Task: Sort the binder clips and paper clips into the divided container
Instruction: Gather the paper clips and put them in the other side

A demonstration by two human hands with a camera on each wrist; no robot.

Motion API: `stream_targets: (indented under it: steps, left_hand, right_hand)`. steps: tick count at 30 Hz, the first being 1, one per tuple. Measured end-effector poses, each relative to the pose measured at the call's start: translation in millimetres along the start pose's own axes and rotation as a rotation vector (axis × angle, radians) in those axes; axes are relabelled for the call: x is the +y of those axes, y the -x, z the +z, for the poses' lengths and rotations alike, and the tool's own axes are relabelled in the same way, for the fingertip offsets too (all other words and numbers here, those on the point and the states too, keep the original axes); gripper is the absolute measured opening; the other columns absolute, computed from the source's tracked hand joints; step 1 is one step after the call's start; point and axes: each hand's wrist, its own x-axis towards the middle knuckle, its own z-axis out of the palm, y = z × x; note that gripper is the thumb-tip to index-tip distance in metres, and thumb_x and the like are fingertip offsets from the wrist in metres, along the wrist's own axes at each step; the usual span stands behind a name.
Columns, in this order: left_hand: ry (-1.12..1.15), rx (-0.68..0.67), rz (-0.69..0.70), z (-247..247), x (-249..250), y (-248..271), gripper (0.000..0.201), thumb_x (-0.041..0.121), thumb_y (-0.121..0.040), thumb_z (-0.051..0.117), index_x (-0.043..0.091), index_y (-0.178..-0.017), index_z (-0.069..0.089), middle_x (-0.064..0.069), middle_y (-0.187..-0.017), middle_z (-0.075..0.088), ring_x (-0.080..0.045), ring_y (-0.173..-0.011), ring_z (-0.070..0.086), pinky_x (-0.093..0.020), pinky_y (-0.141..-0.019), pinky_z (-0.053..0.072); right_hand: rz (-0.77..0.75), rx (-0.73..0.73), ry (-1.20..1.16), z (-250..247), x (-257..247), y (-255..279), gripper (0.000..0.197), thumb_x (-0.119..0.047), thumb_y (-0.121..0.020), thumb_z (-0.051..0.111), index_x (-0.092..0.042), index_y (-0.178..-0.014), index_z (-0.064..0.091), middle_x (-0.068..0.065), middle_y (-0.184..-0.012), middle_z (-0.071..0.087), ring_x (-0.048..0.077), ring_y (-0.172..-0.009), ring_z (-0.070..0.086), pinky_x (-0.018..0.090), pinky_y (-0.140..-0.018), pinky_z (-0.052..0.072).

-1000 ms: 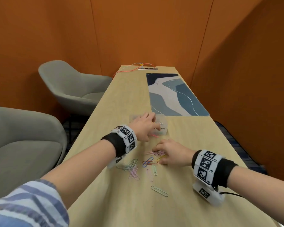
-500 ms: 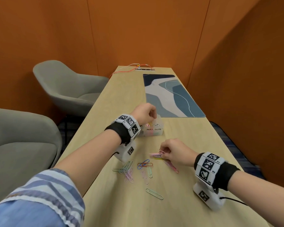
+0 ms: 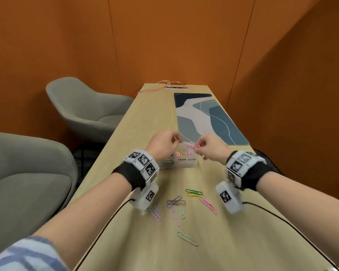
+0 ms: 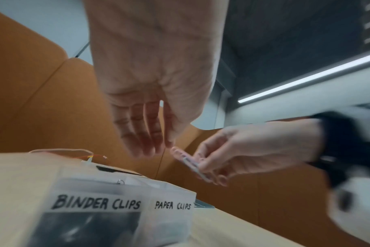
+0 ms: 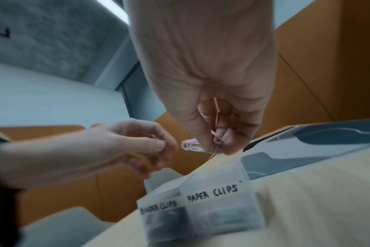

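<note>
A clear divided container [image 3: 186,163] stands mid-table, its compartments labelled BINDER CLIPS [image 4: 95,203] and PAPER CLIPS [image 5: 211,193]. Dark binder clips show in the left compartment, coloured paper clips in the right. My right hand [image 3: 199,146] hovers over the paper clips side and pinches a bundle of pink paper clips [image 5: 191,145], also seen in the left wrist view [image 4: 190,163]. My left hand [image 3: 174,140] hangs over the container's left part, its fingers [image 4: 137,138] relaxed and holding nothing. Several loose paper clips [image 3: 176,202] lie on the table nearer to me.
A blue and grey desk mat [image 3: 204,118] lies beyond the container on the right. Two grey armchairs [image 3: 82,108] stand left of the table. An outlet strip with orange cables [image 3: 175,87] sits at the far end. Orange walls close in on the right.
My right hand has lifted from the loose pile with pink clips and moved up over the paper clips compartment. My left hand stays above the container, now with nothing in it.
</note>
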Motion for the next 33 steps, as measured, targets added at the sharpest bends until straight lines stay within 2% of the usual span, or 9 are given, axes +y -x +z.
stream_targets:
  steps: [5,8,11,13,17,19,22,27,33]
  left_hand:
    - [-0.282,-0.384,-0.015,-14.0,-3.2,57.7,0.026,0.030,-0.088,0.053,0.015,-0.108,0.062,-0.005,-0.109,0.067,-0.025,-0.099,0.061,-0.027,-0.080,0.045]
    - [-0.379,-0.635,-0.157,-17.6,-10.0,92.9,0.066,0.054,-0.079,0.062,0.018,-0.131,0.043,-0.005,-0.127,0.051,-0.026,-0.104,0.058,-0.034,-0.090,0.049]
    - [-0.501,-0.795,-0.193,-14.9,-14.8,119.9,0.096,0.060,-0.060,0.077,0.023,-0.135,0.031,-0.004,-0.130,0.039,-0.025,-0.106,0.052,-0.039,-0.090,0.049]
    - [-0.534,-0.795,-0.130,-11.2,-16.1,125.4,0.099,0.050,-0.058,0.082,0.026,-0.137,0.029,-0.004,-0.128,0.035,-0.026,-0.114,0.047,-0.043,-0.093,0.049]
    - [-0.383,-0.764,-0.063,-4.3,-8.1,117.8,0.086,0.027,-0.065,0.081,0.030,-0.138,0.035,-0.006,-0.125,0.037,-0.027,-0.110,0.051,-0.040,-0.092,0.050]
    - [-0.344,-0.746,-0.012,1.9,-2.5,111.8,0.076,0.022,-0.071,0.077,0.029,-0.137,0.041,-0.007,-0.124,0.040,-0.027,-0.109,0.053,-0.032,-0.089,0.048]
    - [-0.320,-0.694,0.091,11.4,6.4,102.1,0.064,0.014,-0.075,0.070,0.026,-0.135,0.048,-0.009,-0.122,0.047,-0.024,-0.111,0.051,-0.021,-0.082,0.039]
    - [-0.371,-0.614,0.162,17.7,13.4,93.7,0.042,0.009,-0.082,0.062,0.017,-0.123,0.059,-0.010,-0.116,0.059,-0.025,-0.108,0.057,-0.027,-0.086,0.045]
    - [-0.397,-0.531,0.189,19.4,7.6,90.3,0.022,0.010,-0.081,0.056,0.007,-0.103,0.060,-0.013,-0.107,0.063,-0.030,-0.102,0.057,-0.032,-0.078,0.042]
  right_hand:
    - [-0.031,-0.011,0.220,18.8,-16.7,-29.5,0.021,-0.001,-0.083,0.056,-0.001,-0.100,0.069,0.019,-0.105,0.069,0.033,-0.102,0.062,0.030,-0.076,0.046]
    - [-0.051,-0.023,0.219,20.8,-16.7,-28.4,0.032,-0.002,-0.083,0.055,-0.006,-0.114,0.063,0.015,-0.116,0.066,0.030,-0.108,0.060,0.035,-0.092,0.050]
    - [-0.122,-0.032,0.224,18.2,-12.4,-6.3,0.029,-0.005,-0.084,0.051,-0.012,-0.109,0.065,0.011,-0.113,0.066,0.027,-0.103,0.061,0.032,-0.087,0.049]
    - [-0.165,-0.142,0.307,17.1,-8.9,18.7,0.027,-0.011,-0.085,0.052,-0.012,-0.109,0.065,0.010,-0.112,0.066,0.026,-0.104,0.060,0.027,-0.081,0.044]
    - [-0.154,-0.594,0.554,21.1,11.0,65.3,0.068,-0.035,-0.083,0.062,-0.015,-0.141,0.034,0.010,-0.143,0.041,0.025,-0.130,0.042,0.032,-0.107,0.035]
    - [-0.159,-0.691,0.644,25.8,22.5,80.8,0.082,-0.040,-0.080,0.063,-0.020,-0.147,0.019,0.007,-0.150,0.029,0.027,-0.134,0.035,0.039,-0.113,0.031]
    - [-0.255,-0.599,0.652,36.3,27.4,91.5,0.069,-0.027,-0.083,0.058,-0.021,-0.145,0.027,0.008,-0.144,0.038,0.031,-0.127,0.040,0.040,-0.109,0.034]
    - [-0.291,-0.335,0.536,51.7,17.5,90.9,0.040,-0.003,-0.084,0.048,-0.014,-0.121,0.058,0.013,-0.117,0.057,0.031,-0.111,0.053,0.037,-0.095,0.044]
    - [-0.334,-0.329,0.635,56.8,2.8,87.5,0.023,0.001,-0.086,0.041,-0.002,-0.105,0.054,0.020,-0.111,0.054,0.036,-0.103,0.054,0.038,-0.082,0.042]
